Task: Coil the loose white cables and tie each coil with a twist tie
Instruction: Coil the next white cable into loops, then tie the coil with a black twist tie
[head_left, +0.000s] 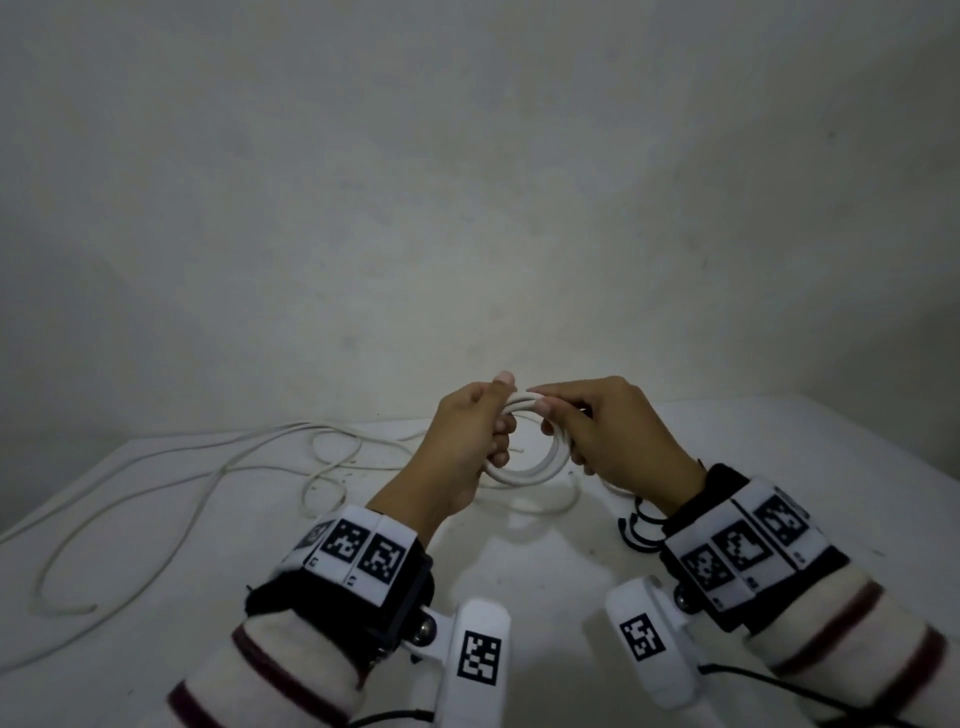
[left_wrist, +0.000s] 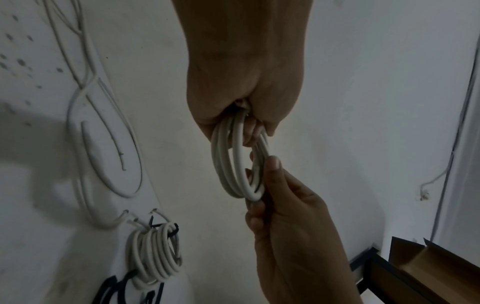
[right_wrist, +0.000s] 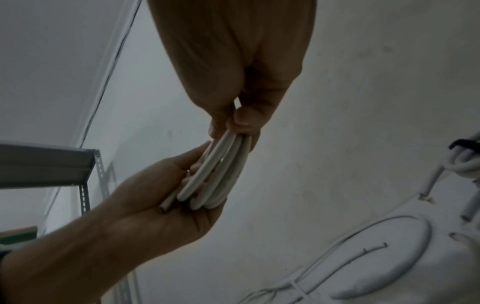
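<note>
Two hands: both mine, raised above the table (head_left: 156, 519) and meeting on one white cable coil (head_left: 524, 470).
Left hand (head_left: 462, 447): fingers curled through the coil's opening, thumb pressed over its top strands; the grip is closed on the coil's left side.
Right hand (head_left: 613, 436): thumb and forefinger pinch the coil's upper right arc, the other fingers curled round the strands below.
Coil in hand: several turns of white cable, held upright between my hands, clear of the table surface. From the right wrist view, one cut cable end (right_wrist: 166, 206) lies across my left palm beside the turns.
Tie on held coil: I cannot tell whether any is fitted; none of the views shows it clearly.
Loose cable (head_left: 171, 467): white, uncoiled, sprawled in long loops over the left part of the table, with one end near the left front edge.
Finished coil (left_wrist: 155, 257): white, lying on the table near my right wrist, bound with a black twist tie (left_wrist: 172, 230).
Spare ties (head_left: 636, 527): black curved pieces on the table just beside my right wrist.
Wrists: each carries a black band with black-and-white square markers, over a cream sleeve with dark red stripes.
Surroundings: plain pale wall behind the table; a metal shelf frame (right_wrist: 85, 174) shows in the right wrist view.
</note>
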